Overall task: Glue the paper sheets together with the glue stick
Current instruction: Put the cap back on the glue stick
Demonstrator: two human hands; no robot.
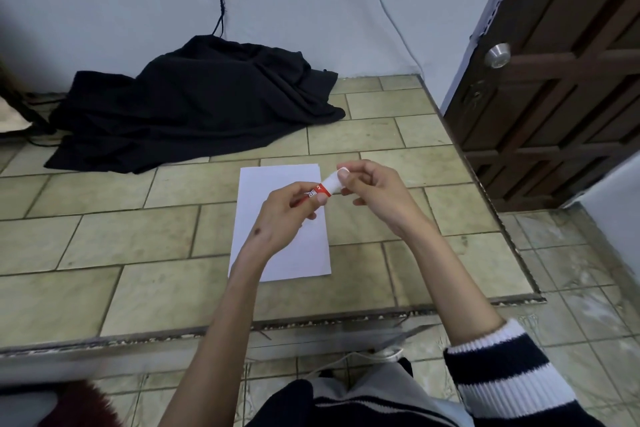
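White paper sheets point(294, 253) lie stacked on the tiled tabletop point(138, 236), long side running away from me. Above the stack's far end I hold a glue stick point(320, 190) with a red body and a white cap. My left hand point(280, 218) grips the red body. My right hand point(370, 192) pinches the white cap end between thumb and fingers. The stick lies roughly level between both hands; whether the cap is seated or loose I cannot tell.
A crumpled black cloth point(197, 104) lies at the table's back left, with dark cables hanging down the wall behind it. A brown wooden door point(554, 80) with a metal knob stands at right. The table's front edge point(311, 319) runs just before my forearms.
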